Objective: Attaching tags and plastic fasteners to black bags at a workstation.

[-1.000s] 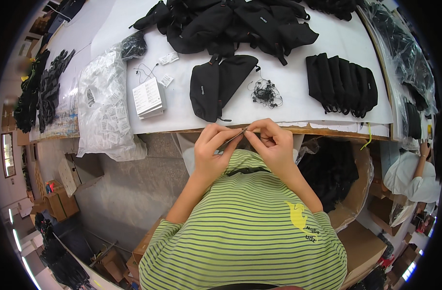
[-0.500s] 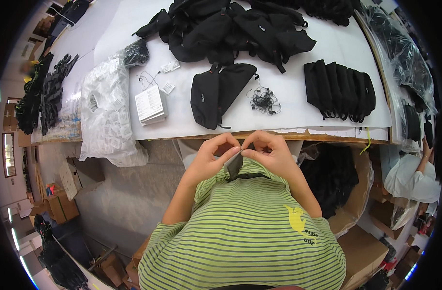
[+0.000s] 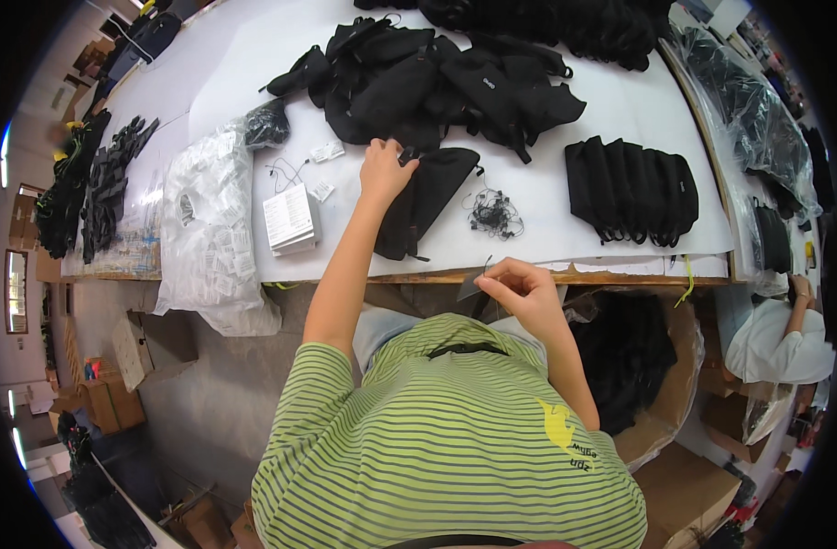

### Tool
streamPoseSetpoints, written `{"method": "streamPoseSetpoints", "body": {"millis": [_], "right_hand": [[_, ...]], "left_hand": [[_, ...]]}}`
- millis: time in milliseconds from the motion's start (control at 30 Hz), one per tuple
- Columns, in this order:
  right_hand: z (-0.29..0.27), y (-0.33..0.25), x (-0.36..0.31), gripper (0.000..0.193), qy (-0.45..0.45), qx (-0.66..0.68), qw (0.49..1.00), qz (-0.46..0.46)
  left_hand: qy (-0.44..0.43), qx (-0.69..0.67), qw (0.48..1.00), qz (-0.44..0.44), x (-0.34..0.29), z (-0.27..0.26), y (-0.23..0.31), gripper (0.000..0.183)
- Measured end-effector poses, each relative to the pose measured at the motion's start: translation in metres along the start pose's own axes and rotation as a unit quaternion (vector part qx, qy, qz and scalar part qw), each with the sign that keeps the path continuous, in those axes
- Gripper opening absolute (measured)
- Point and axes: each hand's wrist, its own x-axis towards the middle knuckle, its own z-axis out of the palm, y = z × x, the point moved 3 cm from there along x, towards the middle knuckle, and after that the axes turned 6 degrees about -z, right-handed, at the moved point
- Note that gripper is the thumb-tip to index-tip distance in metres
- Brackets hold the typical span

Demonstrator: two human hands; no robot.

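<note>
Small pale lettering marks one bag in the black pile [image 3: 391,91], and a smaller pale mark sits on the end of the row [image 3: 631,192] at the right. Fine dark print covers the white booklets [image 3: 288,218], and printed labels show through the clear sack [image 3: 219,224]. My shirt [image 3: 437,430] carries a yellow emblem with dark letters. My left hand [image 3: 387,172] is on the top of the near bag [image 3: 439,190], which lies on the white surface [image 3: 546,220] below the pile; I cannot tell whether those fingers close on it. My right hand [image 3: 521,291] pinches a dark tag [image 3: 469,289] between thumb and forefinger, just off the surface's front edge, below the tangled cords [image 3: 496,216]
</note>
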Motion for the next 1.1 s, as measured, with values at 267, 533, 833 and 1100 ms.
{"method": "streamPoseSetpoints", "body": {"millis": [267, 533, 833, 1100], "right_hand": [[-0.021, 0.008, 0.006, 0.013, 0.084, -0.044, 0.995, -0.021], [-0.002, 0.032, 0.037, 0.016, 0.058, -0.166, 0.984, -0.037], [-0.028, 0.036, 0.023, 0.014, 0.088, -0.195, 0.977, 0.016], [0.028, 0.017, 0.031, 0.013, -0.083, -0.208, 0.972, -0.073]], "left_hand": [[-0.161, -0.295, 0.941, 0.049, -0.045, -0.067, 0.058, 0.014], [-0.372, -0.243, 0.875, 0.190, -0.133, -0.061, 0.058, 0.026], [-0.211, -0.240, 0.918, 0.234, -0.151, -0.055, 0.054, 0.027], [-0.097, -0.236, 0.967, -0.022, -0.179, -0.114, 0.050, 0.015]]}}
